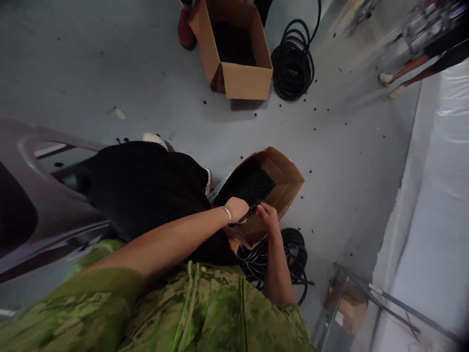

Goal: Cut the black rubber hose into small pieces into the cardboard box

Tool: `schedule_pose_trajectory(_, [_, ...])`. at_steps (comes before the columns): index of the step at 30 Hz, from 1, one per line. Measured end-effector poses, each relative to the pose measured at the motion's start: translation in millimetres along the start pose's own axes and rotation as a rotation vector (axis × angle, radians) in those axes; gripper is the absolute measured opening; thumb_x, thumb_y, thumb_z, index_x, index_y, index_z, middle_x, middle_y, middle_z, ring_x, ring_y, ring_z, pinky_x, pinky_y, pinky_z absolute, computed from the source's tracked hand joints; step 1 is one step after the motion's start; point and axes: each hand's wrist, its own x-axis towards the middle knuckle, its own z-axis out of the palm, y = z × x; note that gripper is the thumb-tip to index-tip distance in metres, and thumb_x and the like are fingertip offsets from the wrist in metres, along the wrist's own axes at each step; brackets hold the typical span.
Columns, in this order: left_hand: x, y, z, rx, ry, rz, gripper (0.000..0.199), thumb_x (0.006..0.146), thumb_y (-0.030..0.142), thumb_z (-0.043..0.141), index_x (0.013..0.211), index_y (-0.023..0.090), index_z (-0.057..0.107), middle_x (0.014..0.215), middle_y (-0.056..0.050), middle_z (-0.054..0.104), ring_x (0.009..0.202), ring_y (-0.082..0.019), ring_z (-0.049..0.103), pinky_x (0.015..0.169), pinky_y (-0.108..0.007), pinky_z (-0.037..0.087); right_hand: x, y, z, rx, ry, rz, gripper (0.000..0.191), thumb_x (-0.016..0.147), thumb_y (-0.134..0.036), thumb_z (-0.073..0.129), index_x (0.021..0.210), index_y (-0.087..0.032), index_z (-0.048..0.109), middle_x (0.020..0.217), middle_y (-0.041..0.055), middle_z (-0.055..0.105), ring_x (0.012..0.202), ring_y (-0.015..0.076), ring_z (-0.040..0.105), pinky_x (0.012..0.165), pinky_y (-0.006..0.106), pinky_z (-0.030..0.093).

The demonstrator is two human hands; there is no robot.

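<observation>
My left hand (236,210), with a silvery band at the wrist, is closed over the near edge of an open cardboard box (287,188). A dark, slim item sticks out below its fingers; its kind is not clear. Close beside it, my right hand (268,216) pinches what looks like a black hose (253,209), running toward the left hand. Beneath both hands, small black pieces (256,186) fill part of the box. A coil of black hose (295,252) lies on the floor next to my right forearm.
Farther off stands another cardboard box (247,80) of black bits, beside a second hose coil (293,68) and a dark red boot (186,29). Black scraps dot the floor. A grey chair (22,142) is at left, a metal frame (337,298) at lower right, a person's legs (414,73) at upper right.
</observation>
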Motion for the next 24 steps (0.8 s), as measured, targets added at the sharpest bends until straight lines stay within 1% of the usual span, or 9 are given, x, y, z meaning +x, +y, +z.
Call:
schedule_pose_trajectory(3, [1, 0, 0.5, -0.009, 0.003, -0.012, 0.029, 0.079, 0.026, 0.055, 0.088, 0.007, 0.075, 0.087, -0.021, 0.072, 0.085, -0.029, 0.070, 0.070, -0.031, 0.051, 3, 3, 2, -0.003, 0.011, 0.019, 0.039, 0.084, -0.050, 0.047, 0.059, -0.020, 0.050, 0.050, -0.0039, 0.040, 0.054, 0.0120, 0.038, 0.051, 0.023, 0.029])
schedule_pose_trajectory(6, [1, 0, 0.6, -0.007, -0.028, -0.023, 0.029, 0.080, 0.026, 0.054, 0.089, 0.007, 0.075, 0.088, -0.021, 0.072, 0.086, -0.030, 0.069, 0.070, -0.032, 0.051, 5, 6, 4, -0.022, 0.005, 0.031, 0.039, 0.084, -0.050, 0.046, 0.059, -0.020, 0.050, 0.049, -0.0042, 0.039, 0.053, 0.0122, 0.038, 0.051, 0.023, 0.028])
schedule_pose_trajectory(9, [1, 1, 0.4, 0.005, -0.050, -0.038, 0.028, 0.080, 0.027, 0.056, 0.089, 0.008, 0.075, 0.087, -0.021, 0.072, 0.088, -0.029, 0.069, 0.072, -0.032, 0.051, 7, 8, 7, -0.062, 0.001, 0.035, 0.039, 0.083, -0.049, 0.045, 0.058, -0.021, 0.050, 0.049, -0.0042, 0.039, 0.054, 0.0124, 0.039, 0.051, 0.022, 0.028])
schedule_pose_trajectory(12, [-1, 2, 0.6, 0.022, -0.064, -0.047, 0.027, 0.078, 0.027, 0.059, 0.089, 0.007, 0.075, 0.087, -0.021, 0.072, 0.089, -0.030, 0.069, 0.073, -0.033, 0.052, 7, 7, 8, -0.100, 0.027, 0.030, 0.038, 0.084, -0.048, 0.044, 0.056, -0.021, 0.048, 0.050, -0.0040, 0.040, 0.054, 0.0124, 0.038, 0.052, 0.022, 0.029])
schedule_pose_trajectory(15, [-2, 2, 0.8, -0.014, -0.042, -0.069, 0.031, 0.080, 0.030, 0.057, 0.091, 0.006, 0.075, 0.090, -0.022, 0.072, 0.089, -0.030, 0.069, 0.073, -0.032, 0.052, 6, 1, 6, -0.107, 0.051, 0.006, 0.037, 0.084, -0.046, 0.044, 0.057, -0.021, 0.047, 0.053, -0.0036, 0.042, 0.055, 0.0124, 0.039, 0.054, 0.023, 0.030])
schedule_pose_trajectory(17, [-2, 1, 0.6, -0.064, -0.023, -0.065, 0.037, 0.085, 0.033, 0.050, 0.094, 0.007, 0.074, 0.093, -0.022, 0.072, 0.089, -0.029, 0.070, 0.073, -0.032, 0.052, 4, -4, 4, -0.095, 0.023, -0.023, 0.036, 0.084, -0.045, 0.045, 0.058, -0.021, 0.048, 0.055, -0.0032, 0.044, 0.056, 0.0124, 0.040, 0.056, 0.023, 0.031])
schedule_pose_trajectory(19, [-1, 0, 0.3, -0.094, -0.028, -0.048, 0.040, 0.087, 0.033, 0.045, 0.096, 0.007, 0.074, 0.094, -0.021, 0.072, 0.089, -0.029, 0.070, 0.073, -0.032, 0.052, 2, -8, 3, -0.089, -0.021, -0.049, 0.035, 0.084, -0.045, 0.046, 0.060, -0.020, 0.048, 0.056, -0.0030, 0.045, 0.057, 0.0123, 0.041, 0.057, 0.023, 0.031])
schedule_pose_trajectory(21, [-1, -1, 0.6, -0.093, -0.046, -0.050, 0.039, 0.087, 0.033, 0.045, 0.096, 0.008, 0.075, 0.095, -0.021, 0.072, 0.090, -0.029, 0.070, 0.073, -0.031, 0.052, 0, -9, 3, -0.102, -0.041, -0.062, 0.035, 0.085, -0.045, 0.046, 0.060, -0.020, 0.048, 0.057, -0.0030, 0.046, 0.057, 0.0124, 0.042, 0.058, 0.023, 0.032])
schedule_pose_trajectory(24, [1, -2, 2.6, -0.071, -0.052, -0.069, 0.038, 0.085, 0.032, 0.046, 0.093, 0.009, 0.075, 0.094, -0.020, 0.072, 0.089, -0.028, 0.070, 0.072, -0.029, 0.052, 0, -6, 6, -0.153, -0.012, -0.074, 0.036, 0.085, -0.045, 0.045, 0.059, -0.020, 0.048, 0.057, -0.0025, 0.047, 0.058, 0.0130, 0.044, 0.059, 0.023, 0.033])
